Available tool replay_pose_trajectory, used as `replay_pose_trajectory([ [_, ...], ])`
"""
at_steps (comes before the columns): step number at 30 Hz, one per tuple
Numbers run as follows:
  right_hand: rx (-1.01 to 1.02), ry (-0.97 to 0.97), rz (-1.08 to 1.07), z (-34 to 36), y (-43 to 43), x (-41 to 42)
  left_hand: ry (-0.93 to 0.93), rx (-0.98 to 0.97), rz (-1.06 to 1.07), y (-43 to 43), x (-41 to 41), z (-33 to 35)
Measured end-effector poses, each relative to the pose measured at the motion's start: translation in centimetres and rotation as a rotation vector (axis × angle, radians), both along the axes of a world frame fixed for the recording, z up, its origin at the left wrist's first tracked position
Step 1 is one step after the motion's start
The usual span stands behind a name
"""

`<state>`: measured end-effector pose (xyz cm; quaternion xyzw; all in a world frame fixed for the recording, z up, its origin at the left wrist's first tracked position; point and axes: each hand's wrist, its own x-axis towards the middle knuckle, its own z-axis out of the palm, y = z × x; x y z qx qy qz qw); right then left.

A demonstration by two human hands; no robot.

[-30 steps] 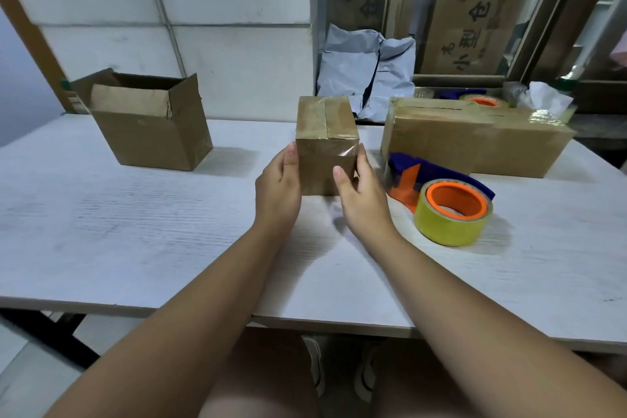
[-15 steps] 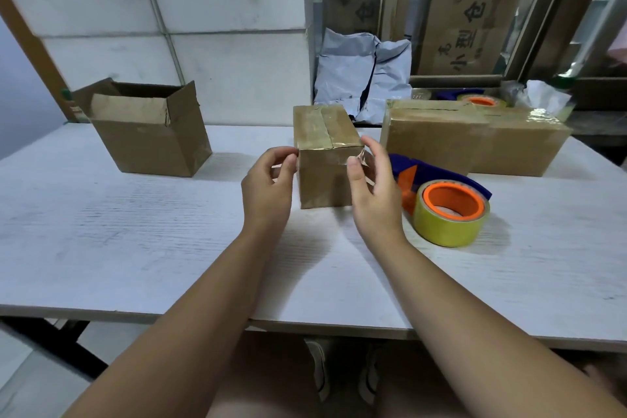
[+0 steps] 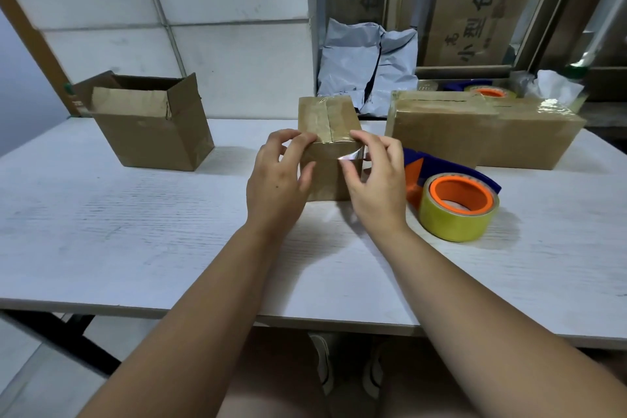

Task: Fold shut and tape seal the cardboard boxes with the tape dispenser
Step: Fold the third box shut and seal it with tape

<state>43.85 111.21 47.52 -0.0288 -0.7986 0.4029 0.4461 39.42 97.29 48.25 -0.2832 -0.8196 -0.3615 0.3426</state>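
Observation:
A small cardboard box [image 3: 325, 115] stands at the table's middle, its top flaps shut under clear tape. My left hand [image 3: 276, 180] grips its top front left corner, fingers curled over the edge. My right hand [image 3: 376, 187] is at the front right corner, with index finger on the top edge and thumb on the front face. Between them it pinches a loose shiny tape end [image 3: 351, 156]. The tape dispenser [image 3: 456, 205], blue and orange with a yellowish roll, lies on the table just right of my right hand.
An open cardboard box [image 3: 152, 136] stands at the back left. A long taped box [image 3: 475, 136] sits at the back right, with a second tape roll [image 3: 488, 92] behind it. Grey mailer bags [image 3: 366, 75] lean against the wall. The table's front edge [image 3: 169, 310] is near me.
Both hands rose from the box's lower sides to its top front edge. The right hand took hold of the loose tape end on the front face.

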Motion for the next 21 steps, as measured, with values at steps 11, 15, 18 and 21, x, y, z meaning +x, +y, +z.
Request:
replay_pose_trajectory([
  [11, 0.057, 0.080, 0.017, 0.36, 0.20, -0.30, 0.027, 0.000, 0.085, 0.33, 0.15, 0.36],
  [15, 0.003, 0.077, 0.070, 0.41, 0.27, -0.28, 0.033, 0.001, 0.074, 0.35, 0.32, 0.63],
  [18, -0.013, 0.082, 0.084, 0.33, 0.17, -0.31, 0.047, -0.001, 0.069, 0.34, 0.32, 0.56],
  [21, -0.021, 0.077, 0.084, 0.39, 0.21, -0.29, 0.066, -0.035, 0.084, 0.31, 0.12, 0.32],
])
